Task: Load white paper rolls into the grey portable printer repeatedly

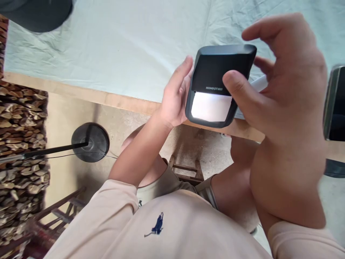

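Note:
A dark label printer marked NIIMBOT is held tilted above the table's near edge. Its lower front is a bright white, lit panel. My left hand grips the printer from its left side, thumb raised along the edge and the other fingers hidden behind. At the printer's right side is my right hand, its thumb over the front face and its index finger bent and well apart from the thumb. Past the right thumb shows part of a white, rod-like thing; whether the hand touches it I cannot tell.
A pale green cloth covers the table, with a wooden edge. A dark cap-like object lies at upper left, a black-screened device at far right. Below are a round black stand base, a wooden stool and stacked firewood.

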A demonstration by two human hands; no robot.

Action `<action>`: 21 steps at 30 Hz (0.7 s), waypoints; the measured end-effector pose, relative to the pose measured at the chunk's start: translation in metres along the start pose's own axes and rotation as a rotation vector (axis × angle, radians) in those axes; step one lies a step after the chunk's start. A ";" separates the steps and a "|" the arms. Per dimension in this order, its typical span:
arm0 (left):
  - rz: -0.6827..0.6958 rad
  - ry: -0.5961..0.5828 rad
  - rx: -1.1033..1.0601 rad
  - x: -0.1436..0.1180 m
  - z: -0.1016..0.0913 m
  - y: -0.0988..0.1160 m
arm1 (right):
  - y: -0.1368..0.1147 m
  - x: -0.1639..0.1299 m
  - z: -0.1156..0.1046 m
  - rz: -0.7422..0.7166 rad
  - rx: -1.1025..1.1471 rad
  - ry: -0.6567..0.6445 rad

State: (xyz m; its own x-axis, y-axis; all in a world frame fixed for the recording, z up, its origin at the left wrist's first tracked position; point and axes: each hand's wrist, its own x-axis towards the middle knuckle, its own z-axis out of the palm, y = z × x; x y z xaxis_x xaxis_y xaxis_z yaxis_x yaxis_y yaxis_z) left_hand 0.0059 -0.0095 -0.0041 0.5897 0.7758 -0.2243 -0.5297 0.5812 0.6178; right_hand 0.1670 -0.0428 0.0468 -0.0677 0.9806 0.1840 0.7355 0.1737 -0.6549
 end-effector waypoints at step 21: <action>-0.015 -0.044 -0.030 0.010 -0.010 -0.004 | 0.008 -0.003 -0.016 0.130 -0.047 0.114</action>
State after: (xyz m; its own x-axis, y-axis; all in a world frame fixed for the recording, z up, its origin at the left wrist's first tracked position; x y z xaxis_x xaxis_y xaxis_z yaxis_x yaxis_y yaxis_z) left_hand 0.0080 -0.0022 -0.0160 0.6233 0.7560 -0.1998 -0.5384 0.6002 0.5915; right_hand 0.1841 -0.0458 0.0525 0.1050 0.9774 0.1835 0.7639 0.0389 -0.6442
